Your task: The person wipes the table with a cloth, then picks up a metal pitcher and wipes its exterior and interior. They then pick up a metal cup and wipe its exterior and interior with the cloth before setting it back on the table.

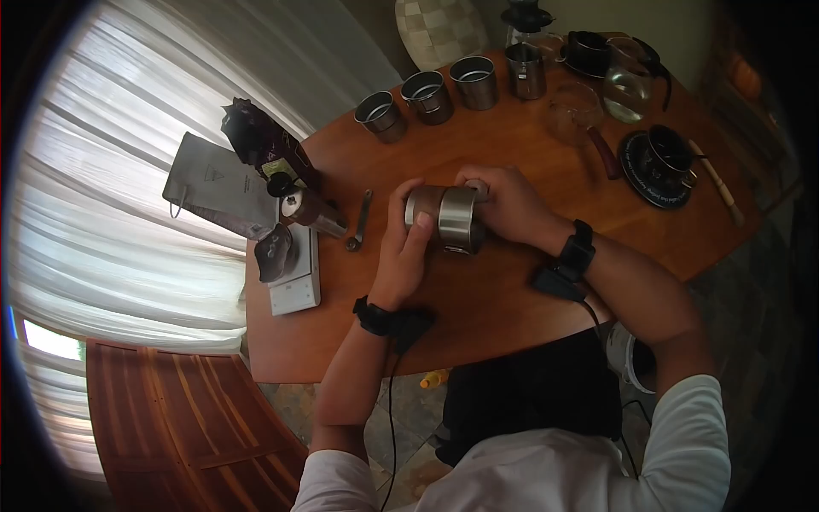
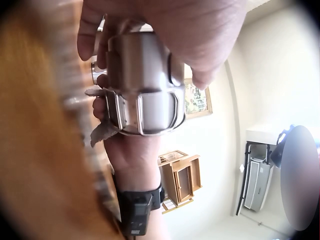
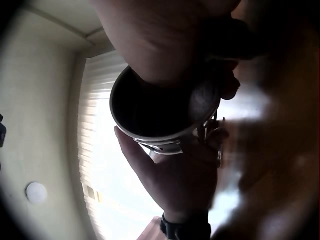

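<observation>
A stainless steel camping mug (image 1: 458, 213) with folding wire handles (image 2: 140, 114) is tipped on its side above the table. My left hand (image 1: 408, 243) grips it round the body, thumb across the near side. At the mug's mouth is my right hand (image 1: 510, 206), and in the right wrist view its fingers reach inside past the rim (image 3: 150, 137). It holds a piece of grey cloth (image 2: 103, 132), whose ends stick out between the fingers in the left wrist view. Most of the right fingers are hidden inside the mug.
Several metal cups (image 1: 426, 98) line the table's far edge. On the left stand a white scale (image 1: 296, 293), a grey bag (image 1: 213, 183), a dark bag (image 1: 260, 141) and a grinder (image 1: 314, 212); a metal scoop (image 1: 362, 220) lies nearby. Glassware (image 1: 627, 90) and a black saucer (image 1: 636, 175) are right.
</observation>
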A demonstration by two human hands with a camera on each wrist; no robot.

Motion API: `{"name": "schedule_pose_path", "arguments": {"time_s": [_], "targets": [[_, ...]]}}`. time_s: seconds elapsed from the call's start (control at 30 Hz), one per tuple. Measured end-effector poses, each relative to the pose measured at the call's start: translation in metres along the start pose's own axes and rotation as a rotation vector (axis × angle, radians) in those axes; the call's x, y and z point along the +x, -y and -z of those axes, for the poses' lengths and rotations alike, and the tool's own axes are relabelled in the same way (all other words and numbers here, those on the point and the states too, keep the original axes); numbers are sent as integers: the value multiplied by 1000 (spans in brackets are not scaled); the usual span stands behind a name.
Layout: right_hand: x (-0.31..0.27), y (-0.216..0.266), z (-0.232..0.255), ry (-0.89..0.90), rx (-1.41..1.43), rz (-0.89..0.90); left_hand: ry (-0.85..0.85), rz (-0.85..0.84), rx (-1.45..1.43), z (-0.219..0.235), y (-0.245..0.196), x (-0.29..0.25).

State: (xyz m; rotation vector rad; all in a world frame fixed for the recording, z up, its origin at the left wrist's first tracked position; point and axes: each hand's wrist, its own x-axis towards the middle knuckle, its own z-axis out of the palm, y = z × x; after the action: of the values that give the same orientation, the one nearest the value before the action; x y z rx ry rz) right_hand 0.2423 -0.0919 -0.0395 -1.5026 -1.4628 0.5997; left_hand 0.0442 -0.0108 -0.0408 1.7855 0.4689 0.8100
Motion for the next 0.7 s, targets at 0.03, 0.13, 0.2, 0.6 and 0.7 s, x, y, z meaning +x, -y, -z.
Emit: {"name": "schedule_pose_path", "arguments": {"time_s": [0.03,0.13,0.2,0.6,0.7], "targets": [[-1,1,-2,-104,-64,180,-2,0,2,5,7,1],[-3,3,-4,-240,-166,453,75,309,-247,20,16,1],[-2,5,-4,-269,-204,547,162,418,-160,21,12,-3],[5,-31,-14,35,428,191,114,-214,252,-1,-18,-8],[6,-32,-9,145,485,50,96,-105,183,-4,-14,-6]]}}
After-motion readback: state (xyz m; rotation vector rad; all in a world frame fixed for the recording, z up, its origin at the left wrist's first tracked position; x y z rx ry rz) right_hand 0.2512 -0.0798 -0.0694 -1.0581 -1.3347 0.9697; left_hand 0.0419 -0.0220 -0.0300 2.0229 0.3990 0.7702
